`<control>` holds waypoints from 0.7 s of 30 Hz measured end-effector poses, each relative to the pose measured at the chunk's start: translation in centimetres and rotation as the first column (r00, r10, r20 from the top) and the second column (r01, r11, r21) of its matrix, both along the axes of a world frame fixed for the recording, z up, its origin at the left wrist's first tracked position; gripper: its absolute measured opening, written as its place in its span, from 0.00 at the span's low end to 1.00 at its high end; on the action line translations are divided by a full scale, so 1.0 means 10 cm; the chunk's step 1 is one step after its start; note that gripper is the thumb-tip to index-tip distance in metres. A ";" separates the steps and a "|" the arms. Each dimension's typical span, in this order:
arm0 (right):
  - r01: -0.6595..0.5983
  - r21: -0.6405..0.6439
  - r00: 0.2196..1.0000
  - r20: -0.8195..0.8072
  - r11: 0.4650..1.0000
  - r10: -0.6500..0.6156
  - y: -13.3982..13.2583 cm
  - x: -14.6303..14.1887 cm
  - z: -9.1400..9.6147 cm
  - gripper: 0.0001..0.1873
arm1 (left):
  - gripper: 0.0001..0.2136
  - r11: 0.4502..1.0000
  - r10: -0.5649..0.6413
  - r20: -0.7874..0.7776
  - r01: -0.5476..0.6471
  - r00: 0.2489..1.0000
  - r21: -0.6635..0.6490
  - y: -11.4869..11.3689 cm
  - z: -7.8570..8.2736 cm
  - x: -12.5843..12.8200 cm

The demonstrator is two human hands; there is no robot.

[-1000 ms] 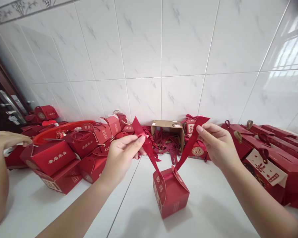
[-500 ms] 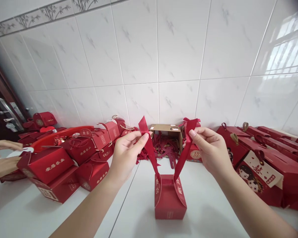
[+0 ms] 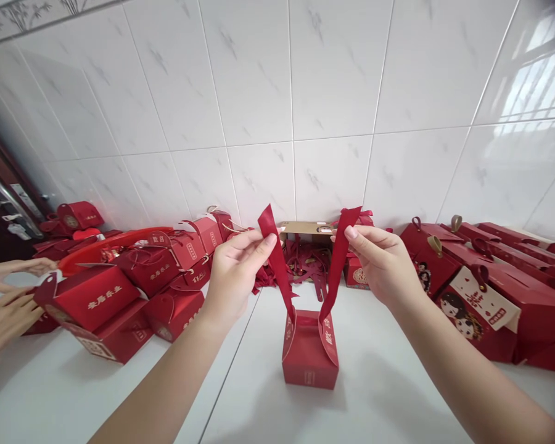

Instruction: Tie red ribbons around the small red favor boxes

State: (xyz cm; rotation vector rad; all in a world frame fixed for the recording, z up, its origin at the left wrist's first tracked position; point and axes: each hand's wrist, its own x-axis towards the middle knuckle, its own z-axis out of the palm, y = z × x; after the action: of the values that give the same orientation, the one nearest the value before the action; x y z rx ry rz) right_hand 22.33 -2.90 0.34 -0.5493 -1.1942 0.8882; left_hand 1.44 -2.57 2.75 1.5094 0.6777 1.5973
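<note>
— What's covered at the pinch?
— The patch of ribbon [image 3: 280, 271] between the fingers of the left hand [image 3: 234, 271] and the right hand [image 3: 382, 265].
— And below the grip?
— Gold print on the small box [image 3: 308, 361], too small to read. Far left of the grip, another person's hands [image 3: 4, 314] run off the picture's edge.

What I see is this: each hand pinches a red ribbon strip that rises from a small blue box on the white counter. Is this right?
Not quite. In the head view the box is red, not blue. The rest holds: the left hand and the right hand each pinch a red ribbon strip that rises from it on the white counter.
</note>
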 end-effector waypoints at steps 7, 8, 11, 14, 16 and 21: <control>0.044 0.007 0.998 0.036 0.999 -0.044 0.01 0.01 0.01 0.04 | 0.06 0.999 0.016 0.014 -0.016 1.000 0.027 -0.02 0.04 -0.03; 0.047 0.014 0.998 0.034 0.999 -0.048 0.01 0.01 0.01 0.04 | 0.06 0.999 0.022 0.017 -0.023 1.000 0.035 -0.02 0.05 -0.03; 0.024 0.028 1.000 0.019 0.999 -0.024 0.01 0.00 0.04 0.04 | 0.05 0.999 0.014 0.003 -0.014 1.000 0.041 -0.03 0.07 -0.03; -0.021 0.016 1.000 0.023 1.000 0.021 0.00 -0.02 0.07 0.06 | 0.05 1.000 -0.015 -0.013 0.015 1.000 0.020 -0.05 0.09 -0.03; -0.035 0.017 0.999 0.030 0.999 0.035 -0.01 -0.03 0.10 0.07 | 0.05 1.000 -0.020 -0.015 0.020 1.000 0.022 -0.08 0.11 -0.04; -0.015 0.043 1.000 0.025 0.999 0.014 -0.03 -0.03 0.14 0.07 | 0.06 0.998 0.000 -0.071 0.004 0.997 0.055 -0.13 0.15 -0.08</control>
State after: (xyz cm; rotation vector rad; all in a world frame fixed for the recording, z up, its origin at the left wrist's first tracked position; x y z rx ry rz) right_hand 22.01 -3.22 1.71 -0.5180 -1.2383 0.8680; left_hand 0.69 -3.83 4.23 1.6131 0.6763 1.5778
